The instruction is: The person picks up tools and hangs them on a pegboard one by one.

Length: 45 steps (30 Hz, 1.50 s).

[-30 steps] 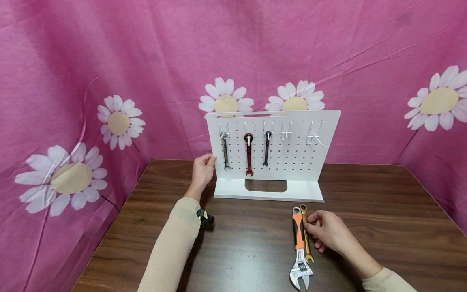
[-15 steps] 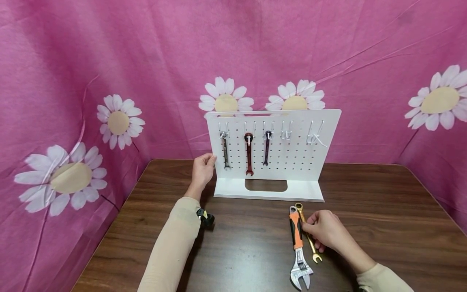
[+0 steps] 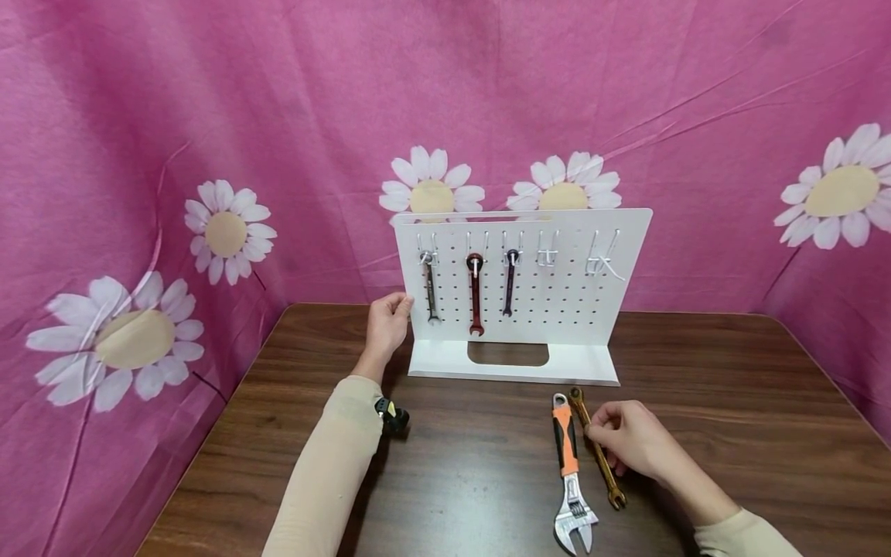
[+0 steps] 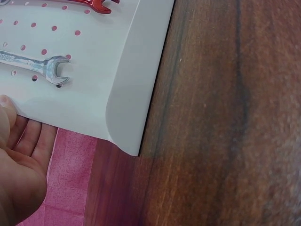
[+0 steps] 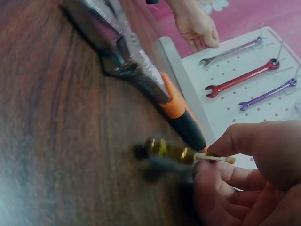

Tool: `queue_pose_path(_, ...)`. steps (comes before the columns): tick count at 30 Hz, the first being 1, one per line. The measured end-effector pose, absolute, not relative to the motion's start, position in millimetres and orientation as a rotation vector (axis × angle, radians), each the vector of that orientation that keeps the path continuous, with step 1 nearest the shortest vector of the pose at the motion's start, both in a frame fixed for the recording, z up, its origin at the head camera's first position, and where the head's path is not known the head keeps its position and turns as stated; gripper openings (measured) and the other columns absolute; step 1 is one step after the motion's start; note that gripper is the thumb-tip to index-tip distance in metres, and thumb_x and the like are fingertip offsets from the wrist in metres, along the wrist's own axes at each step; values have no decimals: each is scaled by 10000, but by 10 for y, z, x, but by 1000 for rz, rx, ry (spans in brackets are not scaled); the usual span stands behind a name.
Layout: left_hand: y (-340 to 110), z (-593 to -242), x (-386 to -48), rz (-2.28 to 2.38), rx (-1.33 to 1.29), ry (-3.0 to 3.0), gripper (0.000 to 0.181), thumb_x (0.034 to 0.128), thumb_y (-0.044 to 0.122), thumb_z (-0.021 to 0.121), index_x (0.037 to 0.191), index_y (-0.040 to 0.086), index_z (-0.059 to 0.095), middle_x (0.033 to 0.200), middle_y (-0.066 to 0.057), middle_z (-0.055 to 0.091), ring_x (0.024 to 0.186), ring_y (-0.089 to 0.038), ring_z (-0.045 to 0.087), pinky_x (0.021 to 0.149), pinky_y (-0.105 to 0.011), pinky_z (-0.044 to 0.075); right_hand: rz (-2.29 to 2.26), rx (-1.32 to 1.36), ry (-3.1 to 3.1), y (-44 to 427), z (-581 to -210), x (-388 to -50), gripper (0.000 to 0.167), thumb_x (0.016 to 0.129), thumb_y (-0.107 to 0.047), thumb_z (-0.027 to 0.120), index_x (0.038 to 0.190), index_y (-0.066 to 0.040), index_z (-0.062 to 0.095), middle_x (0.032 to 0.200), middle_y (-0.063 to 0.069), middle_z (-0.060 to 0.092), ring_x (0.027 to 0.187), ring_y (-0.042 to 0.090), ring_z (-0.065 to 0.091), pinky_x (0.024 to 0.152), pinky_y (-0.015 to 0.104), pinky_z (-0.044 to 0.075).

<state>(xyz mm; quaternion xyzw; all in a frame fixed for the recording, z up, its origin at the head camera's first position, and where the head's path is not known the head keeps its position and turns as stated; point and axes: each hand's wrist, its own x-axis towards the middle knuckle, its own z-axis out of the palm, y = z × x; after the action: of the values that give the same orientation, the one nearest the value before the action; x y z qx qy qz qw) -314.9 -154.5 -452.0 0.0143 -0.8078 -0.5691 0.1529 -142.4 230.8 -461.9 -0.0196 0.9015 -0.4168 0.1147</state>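
My left hand grips the left edge of the white pegboard stand, thumb in front and fingers behind in the left wrist view. My right hand pinches the golden wrench at its shaft between thumb and fingers; its ring end points toward the board, its open end toward me. Just left of it, an adjustable wrench with an orange and black handle lies on the table. On the board's hooks hang a silver wrench, a red wrench and a purple wrench.
Two hook sets on the board's right side, a double one and a wider one, hold nothing. The stand rests on a dark wooden table. Behind it hangs a pink cloth with daisies.
The golden wrench has come away from beside the adjustable wrench, its open end swinging rightward in my right hand. The adjustable wrench's handle end has shifted slightly left. My left hand has stayed still.
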Motion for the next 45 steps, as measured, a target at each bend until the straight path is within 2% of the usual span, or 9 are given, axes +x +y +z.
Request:
queue_pose_path(6, -1544, -4527, -3157, -1623, 51, -2316, 229, 1081, 151, 671, 1041, -38, 793, 714, 2, 589, 658, -69, 468, 586, -201, 397, -1293, -86, 2621, 2346, -4530, -1415, 62, 990, -42, 706, 957, 8, 725, 746, 44, 667, 564, 191, 658, 525, 336, 596)
queue_pose_path(10, -1542, -4531, -3157, -1620, 54, -2320, 227, 1081, 153, 672, 1067, -34, 798, 723, 11, 597, 669, -72, 474, 599, -202, 405, -1387, -109, 2567, 2360, -4481, -1417, 96, 1014, -36, 706, 1018, 59, 711, 825, 102, 721, 639, 169, 682, 570, 344, 624)
queue_pose_path(16, -1542, -4532, -3151, -1615, 49, -2318, 220, 1079, 139, 671, 1092, -41, 797, 735, -57, 616, 653, -62, 468, 587, -196, 395, -1489, -150, 2543, 2355, -4398, -1424, 179, 1022, -20, 694, 1120, 130, 686, 934, 189, 776, 668, 182, 719, 616, 349, 641)
queue_pose_path(25, -1537, -4526, -3143, -1621, 51, -2322, 220, 1079, 136, 671, 1104, -45, 796, 733, -38, 613, 662, -67, 472, 590, -198, 398, -1506, -141, 2663, 2286, -4313, -1465, 214, 1017, -66, 723, 1147, 102, 699, 911, 164, 779, 624, 154, 700, 625, 342, 617)
queue_pose_path(35, -1544, -4525, -3142, -1621, 44, -2312, 220, 1078, 132, 671, 1101, -47, 797, 725, -60, 622, 644, -55, 479, 577, -195, 397, -1537, -110, 2780, 2196, -4160, -1541, 201, 1009, -114, 726, 1108, 60, 725, 763, 52, 719, 621, 156, 685, 582, 301, 549)
queue_pose_path(41, -1539, -4518, -3138, -1632, 53, -2315, 222, 1082, 129, 665, 1112, -48, 796, 748, -87, 640, 657, -52, 491, 587, -188, 404, -1614, -90, 2769, 2143, -4082, -1614, 232, 1009, -130, 734, 1130, 67, 724, 780, 9, 706, 635, 126, 676, 598, 285, 577)
queue_pose_path(45, -1534, -4505, -3134, -1645, 60, -2314, 227, 1086, 128, 658, 1111, -51, 794, 786, -119, 673, 677, -50, 510, 597, -186, 418, -1649, -63, 2754, 2115, -4036, -1657, 254, 1014, -153, 740, 1153, 59, 722, 786, -30, 692, 652, 90, 647, 592, 263, 555)
